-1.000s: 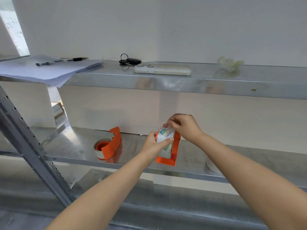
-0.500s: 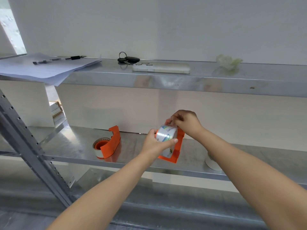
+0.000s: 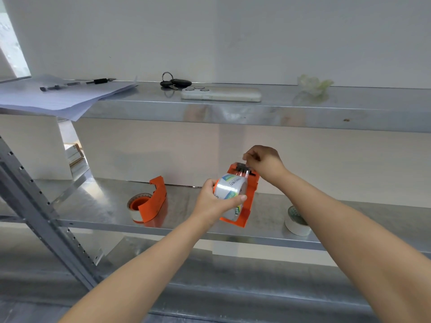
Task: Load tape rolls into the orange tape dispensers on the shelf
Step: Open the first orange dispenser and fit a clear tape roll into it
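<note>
My left hand (image 3: 213,202) grips a clear tape roll (image 3: 229,188) with a green and blue label, seated in an orange tape dispenser (image 3: 250,194) held above the middle shelf (image 3: 105,201). My right hand (image 3: 263,160) pinches the loose tape end at the dispenser's top, by its black cutter. A second orange dispenser (image 3: 152,202) with a tape roll in it stands on the shelf to the left. A white tape roll (image 3: 296,221) lies on the shelf to the right, partly hidden by my right forearm.
The top shelf (image 3: 326,113) carries papers (image 3: 58,99) with a pen, keys (image 3: 175,83), a phone (image 3: 221,94) and a crumpled plastic scrap (image 3: 313,85). A grey perforated upright (image 3: 44,213) slants at the left. Boxes (image 3: 73,153) sit far left on the middle shelf.
My right hand has risen to the dispenser's top, drawing the tape end up to the cutter. The dispenser and roll shifted slightly right and up in my left hand.
</note>
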Available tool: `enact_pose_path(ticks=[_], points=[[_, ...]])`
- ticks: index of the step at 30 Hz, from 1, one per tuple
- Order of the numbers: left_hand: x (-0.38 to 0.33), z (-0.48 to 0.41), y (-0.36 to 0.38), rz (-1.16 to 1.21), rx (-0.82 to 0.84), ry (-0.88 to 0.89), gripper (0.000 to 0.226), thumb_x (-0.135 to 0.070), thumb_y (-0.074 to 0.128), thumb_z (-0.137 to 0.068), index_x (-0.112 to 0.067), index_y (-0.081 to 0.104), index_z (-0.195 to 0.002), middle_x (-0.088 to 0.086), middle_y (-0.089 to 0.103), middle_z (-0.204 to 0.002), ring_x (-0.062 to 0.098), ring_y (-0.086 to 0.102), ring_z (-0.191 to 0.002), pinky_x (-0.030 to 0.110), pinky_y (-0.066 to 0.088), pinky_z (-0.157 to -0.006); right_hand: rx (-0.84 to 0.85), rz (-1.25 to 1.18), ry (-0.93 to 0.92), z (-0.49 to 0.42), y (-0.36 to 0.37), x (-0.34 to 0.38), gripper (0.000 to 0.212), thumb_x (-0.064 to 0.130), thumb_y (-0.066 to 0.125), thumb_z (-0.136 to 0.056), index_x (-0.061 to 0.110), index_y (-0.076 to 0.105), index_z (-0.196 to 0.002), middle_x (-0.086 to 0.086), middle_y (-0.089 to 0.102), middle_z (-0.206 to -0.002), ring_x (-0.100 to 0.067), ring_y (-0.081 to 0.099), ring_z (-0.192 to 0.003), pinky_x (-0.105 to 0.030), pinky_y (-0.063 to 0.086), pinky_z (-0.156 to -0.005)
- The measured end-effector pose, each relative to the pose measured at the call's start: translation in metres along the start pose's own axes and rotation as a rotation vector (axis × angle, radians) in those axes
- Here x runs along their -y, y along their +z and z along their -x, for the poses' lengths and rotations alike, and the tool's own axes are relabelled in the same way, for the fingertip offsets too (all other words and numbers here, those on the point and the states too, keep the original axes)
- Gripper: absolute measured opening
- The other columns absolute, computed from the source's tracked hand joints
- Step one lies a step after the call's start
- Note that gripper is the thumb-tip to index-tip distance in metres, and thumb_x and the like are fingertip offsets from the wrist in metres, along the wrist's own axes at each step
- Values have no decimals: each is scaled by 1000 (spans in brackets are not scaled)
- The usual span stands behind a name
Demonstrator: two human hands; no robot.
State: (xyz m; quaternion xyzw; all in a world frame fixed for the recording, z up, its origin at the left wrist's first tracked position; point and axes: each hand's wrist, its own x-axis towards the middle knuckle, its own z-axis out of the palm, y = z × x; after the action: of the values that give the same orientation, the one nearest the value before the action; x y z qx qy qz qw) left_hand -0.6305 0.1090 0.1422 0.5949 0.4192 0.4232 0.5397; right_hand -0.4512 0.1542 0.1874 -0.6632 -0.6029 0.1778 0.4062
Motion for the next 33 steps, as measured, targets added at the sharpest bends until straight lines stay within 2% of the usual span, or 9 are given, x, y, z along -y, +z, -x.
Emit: enact_pose_path(ticks=[4,7,11,15,20,22,25,27,33], points=[[-3,2,-2,-34,11,6,51,-31,84,-63,-24,49,-99,-5,60,-95,10,63,-85,11,51,-55,-53,-30,68,-5,-5,1,17,7,47,-86,9,64,-84,0,62,-75,-6,56,-55,-4,40,-43],[3,7,2,-1,0,15,48,-26,84,-64,-26,48,-96,-5,60,-95,11,63,-86,9,49,-54,-25,-17,71,-9,-9,3,17,6,47,-85,11,61,-79,4,60,-71,3,54,-40,-3,36,-36],[-2,7,0,-29,14,18,53,-26,83,-65,-24,47,-104,-7,58,-97,12,62,-88,9,51,-54,-26,-55,110,-11,-12,1,20,3,44,-85,9,62,-80,7,59,-67,-10,51,-46,-6,38,-36],[0,12,-3,-26,11,58,51,-22,85,-62,-26,48,-96,-9,60,-91,0,65,-77,9,49,-55,-34,-158,162,-11,-16,-9,21,5,45,-88,10,62,-77,1,60,-68,-12,47,-50,-16,41,-42],[2,16,1,1,-3,63,50,-21,85,-62,-28,48,-94,-8,61,-92,1,66,-80,12,52,-58,46,-176,209,-13,-19,-10,21,13,50,-89,15,64,-74,1,63,-72,-12,48,-57,-22,40,-48],[0,17,1,-27,-7,74,49,-22,85,-62,-29,48,-93,-11,61,-90,-5,65,-76,13,54,-59,82,-151,228,-12,-21,-12,19,19,51,-89,16,65,-77,5,63,-72,-12,49,-60,-22,38,-49],[0,17,-1,-84,-5,84,47,-23,84,-64,-30,47,-91,-11,60,-90,2,64,-80,13,55,-60,91,-180,232,-11,-20,-14,19,21,52,-90,18,65,-77,7,63,-73,-10,49,-61,-17,40,-46],[-1,18,-1,-103,-5,94,47,-21,84,-64,-28,46,-91,-11,60,-89,-1,63,-77,12,54,-59,85,-197,224,-12,-18,-12,21,21,52,-90,20,65,-74,7,64,-72,-7,49,-62,-13,40,-45],[-3,20,0,-116,-10,100,47,-16,84,-64,-21,47,-92,-9,60,-88,-14,62,-69,9,50,-55,170,-256,411,-14,-16,-16,18,21,57,-87,22,64,-70,5,60,-75,-10,49,-65,-21,41,-58]])
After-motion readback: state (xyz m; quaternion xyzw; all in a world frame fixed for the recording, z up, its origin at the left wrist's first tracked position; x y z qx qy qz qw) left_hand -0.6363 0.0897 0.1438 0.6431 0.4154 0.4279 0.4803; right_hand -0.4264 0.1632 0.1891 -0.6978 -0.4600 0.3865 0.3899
